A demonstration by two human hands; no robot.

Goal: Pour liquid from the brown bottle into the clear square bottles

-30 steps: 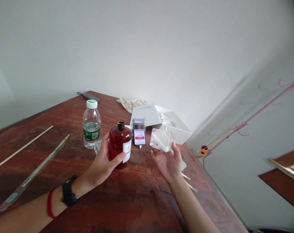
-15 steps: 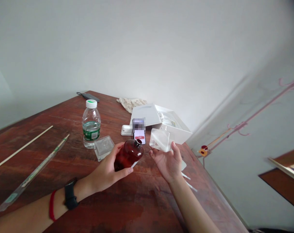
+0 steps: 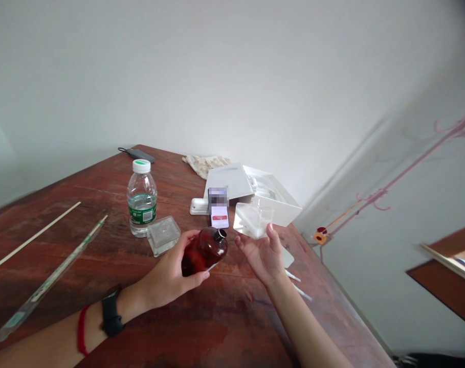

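Note:
My left hand is wrapped round a brown bottle, which is uncapped and tilted with its mouth toward the right. To its right, my right hand holds up a clear square container between thumb and fingers. The bottle's mouth and the container are apart. A similar clear square piece lies on the table left of the bottle. Behind the bottle's neck stands a phone with a lit screen.
A water bottle with a green label stands at left, near a bare stick and a stick in a clear wrapper. An opened white box, a white case and a cloth are farther back. A pink rack leans at right.
The view has shifted slightly. The brown bottle's mouth is a little lower, and the container has moved slightly left in the picture. Both hands keep their holds.

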